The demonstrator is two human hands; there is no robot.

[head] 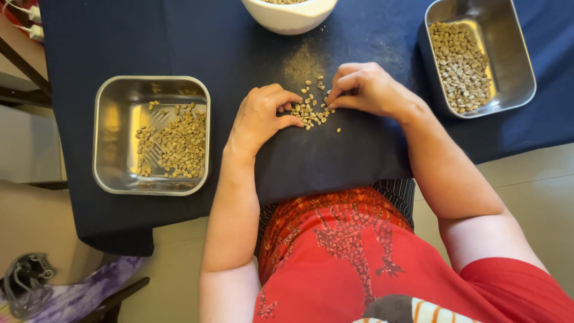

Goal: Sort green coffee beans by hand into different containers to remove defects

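— Where are your hands?
— Your left hand [261,116] and right hand [363,88] rest on the dark blue cloth [335,155], one on each side of a small heap of pale beans [312,109]. Your right fingertips [332,101] pinch at the heap's edge; your left fingers [290,121] curl against its other side.
— What else is around you?
— A steel tray [113,137] holding beans sits well to your left, another steel tray [514,72] with beans to your right, and a white bowl [289,17] just beyond the heap.
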